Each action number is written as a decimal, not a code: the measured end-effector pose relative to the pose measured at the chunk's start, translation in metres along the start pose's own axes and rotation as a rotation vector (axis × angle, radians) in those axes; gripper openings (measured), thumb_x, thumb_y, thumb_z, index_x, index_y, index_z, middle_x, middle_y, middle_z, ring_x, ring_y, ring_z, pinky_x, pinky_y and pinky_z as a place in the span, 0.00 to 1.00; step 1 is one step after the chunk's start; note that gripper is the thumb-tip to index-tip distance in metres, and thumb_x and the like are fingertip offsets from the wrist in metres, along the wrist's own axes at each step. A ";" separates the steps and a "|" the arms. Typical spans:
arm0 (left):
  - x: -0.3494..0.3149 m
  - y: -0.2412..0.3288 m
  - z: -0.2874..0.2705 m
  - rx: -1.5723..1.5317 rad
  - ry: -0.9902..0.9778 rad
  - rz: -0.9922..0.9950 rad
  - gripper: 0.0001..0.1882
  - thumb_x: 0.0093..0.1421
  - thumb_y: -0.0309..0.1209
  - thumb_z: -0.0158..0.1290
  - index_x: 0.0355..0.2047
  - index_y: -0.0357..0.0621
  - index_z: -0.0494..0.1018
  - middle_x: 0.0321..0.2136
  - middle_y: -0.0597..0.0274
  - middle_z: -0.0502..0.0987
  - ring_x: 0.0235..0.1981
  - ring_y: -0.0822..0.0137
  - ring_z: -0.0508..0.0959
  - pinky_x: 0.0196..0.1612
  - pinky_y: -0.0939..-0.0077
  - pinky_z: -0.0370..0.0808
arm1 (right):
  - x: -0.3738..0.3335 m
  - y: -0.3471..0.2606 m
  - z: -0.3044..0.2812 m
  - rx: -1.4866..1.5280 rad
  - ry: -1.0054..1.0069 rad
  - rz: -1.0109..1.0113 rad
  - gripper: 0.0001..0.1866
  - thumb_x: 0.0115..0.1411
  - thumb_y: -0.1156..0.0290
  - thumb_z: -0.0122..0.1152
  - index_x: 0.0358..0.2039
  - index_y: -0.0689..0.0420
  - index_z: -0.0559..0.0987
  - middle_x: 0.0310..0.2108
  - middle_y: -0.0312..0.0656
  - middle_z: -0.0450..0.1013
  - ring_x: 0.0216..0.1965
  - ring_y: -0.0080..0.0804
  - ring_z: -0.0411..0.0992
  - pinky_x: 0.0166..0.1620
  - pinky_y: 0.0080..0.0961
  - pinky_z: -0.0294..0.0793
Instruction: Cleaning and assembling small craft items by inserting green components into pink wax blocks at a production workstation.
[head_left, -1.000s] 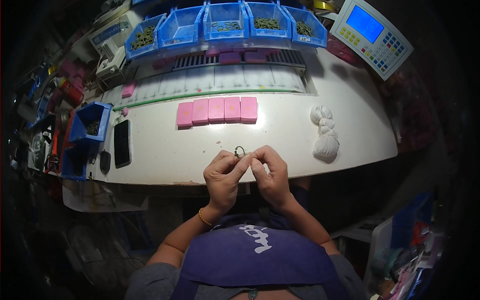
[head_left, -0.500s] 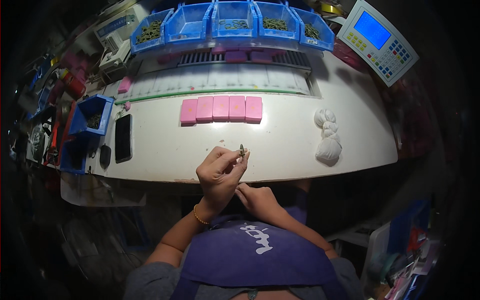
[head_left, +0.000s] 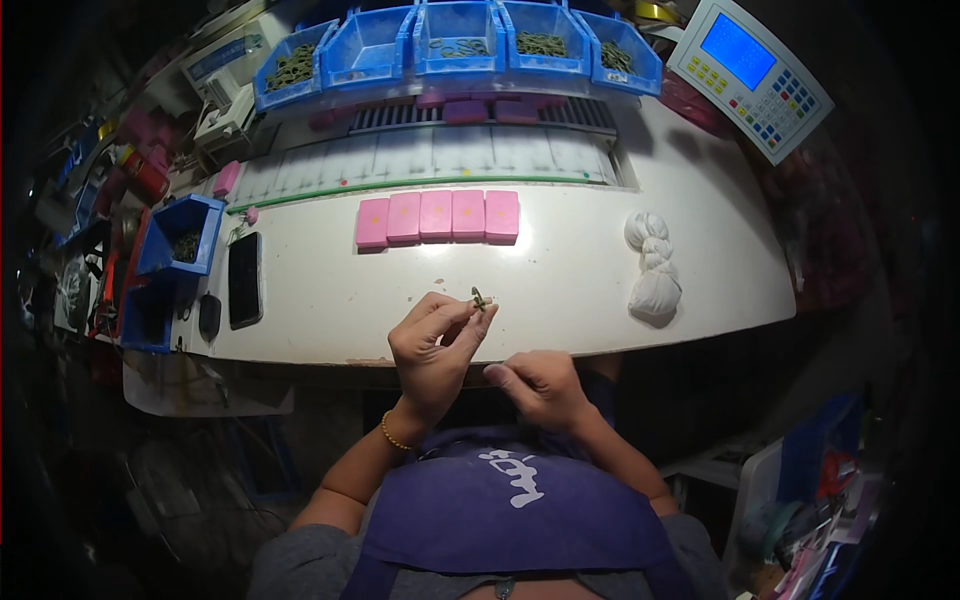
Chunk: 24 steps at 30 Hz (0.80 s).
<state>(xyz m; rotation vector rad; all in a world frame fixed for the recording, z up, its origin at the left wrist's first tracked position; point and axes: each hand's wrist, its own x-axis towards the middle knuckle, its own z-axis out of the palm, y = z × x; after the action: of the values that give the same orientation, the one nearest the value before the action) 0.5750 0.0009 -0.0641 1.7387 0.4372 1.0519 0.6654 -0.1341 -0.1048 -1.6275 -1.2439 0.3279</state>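
My left hand (head_left: 436,345) is above the table's front edge, thumb and fingertips pinching a small greenish metal ring (head_left: 479,299). The ring stands up from the fingertips, part of it hidden between them. Lower and to the right, just off the table edge, my right hand (head_left: 545,390) is curled closed with the thumb on top. Whether anything is inside it cannot be made out. Beyond my left hand, several pink blocks (head_left: 437,217) sit side by side in a row on the white table (head_left: 570,270), each with a small yellowish mark.
Blue bins (head_left: 459,58) line the back, most with greenish ring-like pieces inside. A phone (head_left: 245,280) and a blue bin (head_left: 190,222) lie to the left. On the right are a knotted white cloth bundle (head_left: 655,270) and a keypad with a blue screen (head_left: 738,52).
My right hand has moved up and to the right, away from my left wrist. The ring has tilted in my left fingertips. The whole view has shifted slightly.
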 end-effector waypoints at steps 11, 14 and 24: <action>-0.001 -0.001 -0.002 0.085 -0.026 0.037 0.03 0.55 0.18 0.62 0.31 0.33 0.79 0.25 0.62 0.76 0.22 0.80 0.74 0.23 0.86 0.71 | 0.042 -0.019 -0.030 0.082 0.240 -0.103 0.14 0.58 0.76 0.65 0.45 0.60 0.78 0.24 0.39 0.74 0.23 0.22 0.70 0.29 0.20 0.70; -0.002 -0.005 -0.002 0.149 -0.015 0.081 0.05 0.54 0.18 0.62 0.32 0.34 0.80 0.25 0.62 0.76 0.21 0.80 0.73 0.21 0.86 0.69 | 0.046 -0.017 -0.028 0.097 0.225 -0.129 0.15 0.58 0.76 0.65 0.46 0.59 0.78 0.27 0.40 0.75 0.26 0.23 0.71 0.31 0.20 0.71; -0.002 -0.007 -0.004 0.175 -0.009 0.107 0.06 0.53 0.17 0.62 0.33 0.34 0.80 0.25 0.62 0.76 0.19 0.80 0.72 0.21 0.85 0.68 | 0.045 -0.015 -0.018 0.177 0.164 -0.075 0.15 0.59 0.77 0.64 0.47 0.59 0.78 0.29 0.39 0.75 0.27 0.23 0.71 0.32 0.20 0.71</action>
<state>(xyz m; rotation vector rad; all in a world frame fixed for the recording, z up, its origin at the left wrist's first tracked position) 0.5720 0.0043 -0.0710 1.9393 0.4462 1.1081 0.6896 -0.1072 -0.0692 -1.4243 -1.1162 0.2457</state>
